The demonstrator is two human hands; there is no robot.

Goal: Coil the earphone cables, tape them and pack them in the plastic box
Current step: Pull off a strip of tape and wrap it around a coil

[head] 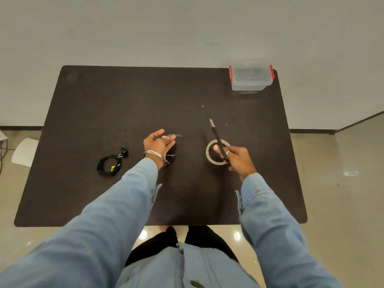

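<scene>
Item, nearest the wearer: two light blue denim sleeves reach from the bottom edge over a dark table (104, 100) with rounded corners; black trousers and a glossy tiled floor show below the near edge.

Item, left of centre: a coiled black earphone cable (109, 164) lies flat on the table, carrying a small yellow tag, its earbuds pointing up and to the right. It lies well apart from both hands.

Item, centre: left hand (159, 143), palm turned inward, fingers extended and relaxed, metal bangles at the wrist. A short strip of clear tape (174, 136) clings to its fingertips and sticks out to the right. Whether the fingers pinch the strip or it merely adheres cannot be told.

Item, under the left wrist: a second black earphone bundle (171, 155) rests on the table, mostly hidden by the hand; its state of coiling cannot be told.

Item, right of centre: right hand (238, 157), fingers curled round the handle of a slim black cutter (217, 135), the blade end pointing away and up to the left. A ring shows on one finger.

Item, beneath the cutter: a roll of pale tape (209, 156) lies flat on the table, just beside the right hand's fingers.

Item, far right corner: a clear plastic box (250, 80) with red side clips stands with its lid on, well apart from the cables and hands.

Item, beyond: a pale wall and floor strip.
</scene>
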